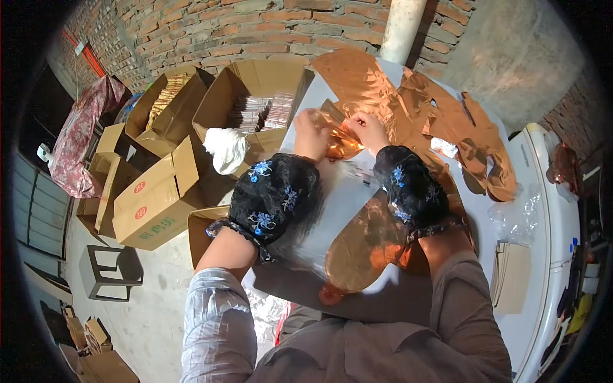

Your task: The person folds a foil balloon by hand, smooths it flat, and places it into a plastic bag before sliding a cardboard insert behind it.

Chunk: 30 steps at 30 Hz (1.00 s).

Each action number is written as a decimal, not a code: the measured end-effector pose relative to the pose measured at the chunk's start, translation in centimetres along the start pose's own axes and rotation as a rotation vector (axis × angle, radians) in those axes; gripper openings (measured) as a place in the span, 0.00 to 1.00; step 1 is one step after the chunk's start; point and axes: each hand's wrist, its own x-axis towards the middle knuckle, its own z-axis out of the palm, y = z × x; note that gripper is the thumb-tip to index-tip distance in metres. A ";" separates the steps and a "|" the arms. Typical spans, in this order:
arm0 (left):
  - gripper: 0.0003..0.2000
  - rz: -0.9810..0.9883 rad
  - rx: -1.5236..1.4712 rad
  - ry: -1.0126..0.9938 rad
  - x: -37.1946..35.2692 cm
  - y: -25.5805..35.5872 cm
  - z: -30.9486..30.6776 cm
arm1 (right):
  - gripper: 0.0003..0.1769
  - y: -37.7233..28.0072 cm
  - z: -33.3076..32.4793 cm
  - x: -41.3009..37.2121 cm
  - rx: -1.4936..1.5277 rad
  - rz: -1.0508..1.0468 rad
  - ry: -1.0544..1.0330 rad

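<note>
Both hands busy with a shiny copper foil piece above a pale table.
Taking the hands as the clock's centre, a copper-tinted sheet with rounded ends lies nearest the wearer, at six o'clock. At the centre, the left hand grips the foil piece's nine o'clock side (its fingertips are partly hidden from me), while the right hand pinches the three o'clock side between thumb and fingers. Beyond, at three, a small whitish wad rests against crumpled copper foil; at ten, an open carton holds bundles. Farthest, around one, a white pipe stands before the brick wall.
</note>
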 end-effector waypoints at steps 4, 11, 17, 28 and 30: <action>0.13 0.176 0.061 -0.049 0.5 1.0 -1.4 | 0.13 -0.3 0.0 0.0 0.085 -0.012 0.043; 0.10 0.173 0.063 -0.399 2.4 2.3 -3.5 | 0.14 0.9 0.1 0.4 0.147 0.006 -0.003; 0.13 0.169 0.063 -0.362 2.4 2.8 -3.3 | 0.15 0.9 -0.1 0.4 0.016 0.041 -0.027; 0.08 0.031 0.018 -0.415 1.8 1.1 -2.5 | 0.13 1.1 -0.3 0.3 0.133 0.079 -0.087; 0.08 0.034 0.007 -0.403 1.8 1.2 -2.6 | 0.15 0.1 -0.2 -0.2 0.245 0.048 -0.085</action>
